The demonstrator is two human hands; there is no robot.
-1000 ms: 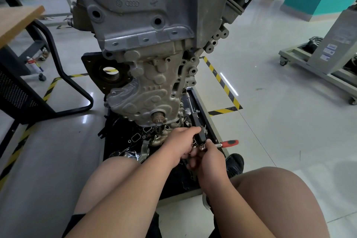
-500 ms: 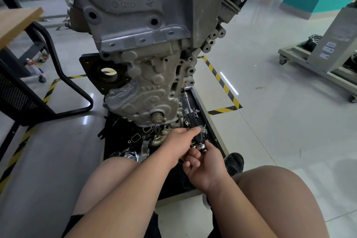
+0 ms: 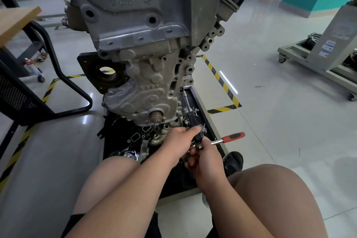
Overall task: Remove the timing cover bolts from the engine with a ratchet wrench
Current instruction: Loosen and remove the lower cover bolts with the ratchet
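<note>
This is a car-repair workshop. Straight ahead of the left hand (image 3: 179, 141) and the right hand (image 3: 206, 162) a bare engine (image 3: 146, 75) stands upright, with brand rings cast into its grey cover. Below it sits a black tray (image 3: 210, 120), strewn with gaskets and small metal parts just beyond the fingers. A red-handled ratchet wrench (image 3: 232, 137) juts out to the right from the right hand's grip. Yellow-and-black warning tape (image 3: 218, 77) marks off bays on the glossy floor (image 3: 270, 121) beyond the hands on both sides. Far to the right stands a wheeled stand (image 3: 332, 40). Far to the left is a wooden-topped workbench (image 3: 15, 21) on a black metal frame.
</note>
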